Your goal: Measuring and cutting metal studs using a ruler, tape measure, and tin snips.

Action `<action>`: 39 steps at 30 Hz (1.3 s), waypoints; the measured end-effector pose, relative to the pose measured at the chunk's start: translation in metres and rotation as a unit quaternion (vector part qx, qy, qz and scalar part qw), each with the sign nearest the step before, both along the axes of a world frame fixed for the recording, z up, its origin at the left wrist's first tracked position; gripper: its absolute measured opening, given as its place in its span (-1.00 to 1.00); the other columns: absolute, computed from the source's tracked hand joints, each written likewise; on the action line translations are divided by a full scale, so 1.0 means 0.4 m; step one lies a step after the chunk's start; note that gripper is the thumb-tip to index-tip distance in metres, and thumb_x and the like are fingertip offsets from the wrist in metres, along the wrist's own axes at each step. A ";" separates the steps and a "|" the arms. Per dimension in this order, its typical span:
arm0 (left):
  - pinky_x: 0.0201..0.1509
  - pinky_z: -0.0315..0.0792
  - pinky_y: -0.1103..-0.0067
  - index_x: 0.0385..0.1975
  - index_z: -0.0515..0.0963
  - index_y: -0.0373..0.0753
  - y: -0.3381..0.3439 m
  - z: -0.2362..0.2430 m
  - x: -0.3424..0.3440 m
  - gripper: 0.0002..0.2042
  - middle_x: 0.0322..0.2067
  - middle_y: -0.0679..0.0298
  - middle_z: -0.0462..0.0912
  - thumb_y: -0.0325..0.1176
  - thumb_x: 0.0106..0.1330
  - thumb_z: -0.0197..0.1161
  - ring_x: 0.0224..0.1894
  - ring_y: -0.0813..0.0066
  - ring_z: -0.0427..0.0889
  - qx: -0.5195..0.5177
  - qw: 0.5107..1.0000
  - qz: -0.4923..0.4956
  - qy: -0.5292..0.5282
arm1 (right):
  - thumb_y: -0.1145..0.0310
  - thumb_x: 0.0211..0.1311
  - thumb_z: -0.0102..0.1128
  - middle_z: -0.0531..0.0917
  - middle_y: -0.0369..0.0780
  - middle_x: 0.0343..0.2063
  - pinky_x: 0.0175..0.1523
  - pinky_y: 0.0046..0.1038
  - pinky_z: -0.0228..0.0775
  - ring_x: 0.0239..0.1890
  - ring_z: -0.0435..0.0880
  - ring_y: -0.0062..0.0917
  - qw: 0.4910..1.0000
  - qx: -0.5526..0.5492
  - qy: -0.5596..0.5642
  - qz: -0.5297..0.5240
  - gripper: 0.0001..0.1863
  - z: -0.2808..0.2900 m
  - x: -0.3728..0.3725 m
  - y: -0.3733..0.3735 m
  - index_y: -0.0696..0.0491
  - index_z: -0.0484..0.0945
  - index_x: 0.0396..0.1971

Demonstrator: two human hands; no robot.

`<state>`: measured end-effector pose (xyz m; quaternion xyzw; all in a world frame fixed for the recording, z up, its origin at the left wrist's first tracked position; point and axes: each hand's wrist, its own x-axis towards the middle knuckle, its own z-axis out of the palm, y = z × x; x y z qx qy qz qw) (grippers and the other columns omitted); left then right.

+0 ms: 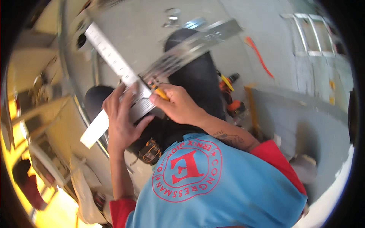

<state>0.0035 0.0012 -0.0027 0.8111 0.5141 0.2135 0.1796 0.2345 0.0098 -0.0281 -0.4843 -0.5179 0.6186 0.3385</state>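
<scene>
A long slotted metal channel (190, 47) lies slantwise across my lap and on my dark-trousered knee. A pale perforated metal strip (110, 53) crosses it and runs up to the far left. My left hand (123, 110) grips the channel near the crossing, its fingers slightly blurred and the thumb spread along the near side. In my right hand (176, 104) is a pair of orange-handled pliers (161, 93), closed in the fingers. Their metal jaws point at the place where the strip meets the channel; whether they bite the metal is too blurred to tell.
Beyond my right knee lie an orange-and-black power tool (236, 106) and a red strip (259, 57) on the grey floor. Farther right is a metal ladder (311, 34). A tape measure (150, 151) sits at my waist. A metal rail (64, 57) runs along the left.
</scene>
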 end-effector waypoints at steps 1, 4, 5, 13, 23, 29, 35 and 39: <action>0.49 0.26 0.09 0.57 0.28 -0.26 -0.003 0.001 -0.008 0.12 0.41 -0.09 0.40 0.11 0.01 0.69 0.43 -0.12 0.40 -0.004 1.000 -0.017 -0.023 | 0.25 0.60 0.25 0.50 -0.38 -0.49 -0.22 -0.46 0.34 -0.44 0.36 -0.71 0.998 0.039 0.025 -0.032 -0.70 0.032 0.018 -0.005 0.12 0.57 -0.36; 0.45 0.46 0.13 0.67 -0.10 -0.36 -0.049 0.001 -0.014 0.37 0.53 -0.20 0.20 0.70 0.13 0.19 0.56 -0.02 0.28 -0.149 0.945 0.102 -0.274 | 0.25 0.56 0.28 0.44 -0.33 -0.62 -0.41 -0.42 0.26 -0.57 0.41 -0.64 0.968 0.210 0.007 -0.138 -0.74 0.100 0.168 -0.009 0.11 0.63 -0.32; 0.42 0.49 0.14 0.67 -0.11 -0.35 -0.045 0.010 -0.029 0.36 0.53 -0.23 0.19 0.72 0.16 0.11 0.48 -0.04 0.40 -0.156 0.945 0.099 -0.269 | 0.18 0.57 0.29 0.40 -0.41 -0.65 -0.46 -0.49 0.17 -0.62 0.31 -0.71 0.981 0.016 0.048 -0.187 -0.73 0.166 0.236 -0.029 0.05 0.66 -0.31; 0.44 0.48 0.12 0.68 -0.13 -0.30 -0.015 0.003 -0.005 0.19 0.50 -0.17 0.25 0.64 0.36 -0.10 0.46 -0.02 0.41 -0.177 0.953 0.073 -0.237 | 0.19 0.59 0.28 0.34 -0.41 -0.55 -0.53 -0.54 0.10 -0.60 0.28 -0.71 0.789 0.071 0.096 -0.603 -0.72 -0.167 0.737 0.043 0.04 0.44 -0.24; 0.34 0.60 0.21 0.67 0.01 -0.22 -0.043 0.010 -0.004 -0.02 0.49 -0.06 0.31 -0.06 0.40 0.49 0.43 0.01 0.48 -0.130 0.980 0.121 -0.093 | 0.13 0.49 0.36 0.58 -0.20 -0.40 -0.56 -0.38 0.33 -0.57 0.47 -0.47 0.744 -0.305 0.116 -0.583 -0.63 -0.869 0.543 0.258 0.09 0.56 0.03; 0.36 0.60 0.25 0.61 0.16 -0.25 -0.017 -0.009 0.022 -0.05 0.45 -0.02 0.37 -0.31 0.25 0.60 0.34 -0.01 0.53 -0.081 0.993 0.083 -0.008 | -0.24 0.27 0.45 0.67 -0.03 -0.11 -0.11 -0.07 0.56 -0.13 0.69 -0.20 0.843 -0.262 -0.115 -0.456 -0.17 -1.062 0.664 0.201 0.25 0.53 0.15; 0.34 0.42 0.23 0.33 0.51 -0.28 0.031 -0.007 0.032 -0.28 0.19 0.03 0.63 -0.36 0.13 0.64 0.23 -0.02 0.58 -0.001 0.996 0.086 -0.007 | -0.21 0.49 0.14 0.41 0.18 0.44 0.39 0.21 0.35 0.35 0.50 0.23 0.612 -0.100 -0.769 -0.154 -0.07 -0.889 0.681 -0.108 0.20 0.22 0.56; 0.18 0.47 0.26 0.29 0.58 -0.26 0.023 0.026 -0.025 -0.40 -0.06 0.15 0.69 -0.23 0.26 0.56 0.03 0.09 0.65 0.009 0.993 0.103 0.060 | -0.12 0.48 0.14 0.47 0.13 0.31 0.31 0.14 0.39 0.25 0.54 0.13 0.688 -0.188 -0.694 -0.100 -0.23 -0.859 0.528 -0.199 0.18 0.29 0.42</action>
